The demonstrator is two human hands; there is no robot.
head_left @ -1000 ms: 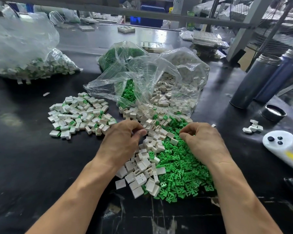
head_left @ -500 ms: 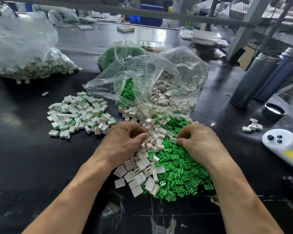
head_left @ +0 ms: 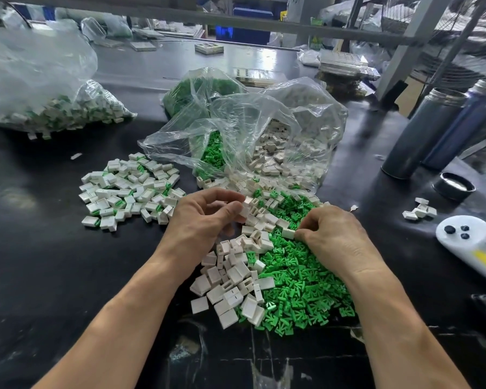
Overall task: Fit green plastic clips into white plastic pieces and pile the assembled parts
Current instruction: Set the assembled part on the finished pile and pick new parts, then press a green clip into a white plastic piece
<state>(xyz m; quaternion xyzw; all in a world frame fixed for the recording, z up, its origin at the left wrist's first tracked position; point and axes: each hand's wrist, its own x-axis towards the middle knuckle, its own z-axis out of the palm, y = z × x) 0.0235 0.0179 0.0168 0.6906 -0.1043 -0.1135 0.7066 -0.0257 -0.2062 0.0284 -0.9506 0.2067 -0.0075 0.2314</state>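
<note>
The right hand (head_left: 331, 234) curls over its fingertips, hiding whatever they pinch; the white handset (head_left: 472, 242) runs off the right edge.

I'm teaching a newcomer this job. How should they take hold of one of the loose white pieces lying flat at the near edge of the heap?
Come from above and pinch a flat white piece across two opposite side edges. It lies broad face up at the heap's near-left fringe with bare table beside it, so those sides look free. Probably keep its slotted end clear for the clip.

My only view rides on the person's head, looking forward and down, close over the black table (head_left: 40, 276) with shelving frames beyond its far edge.
</note>
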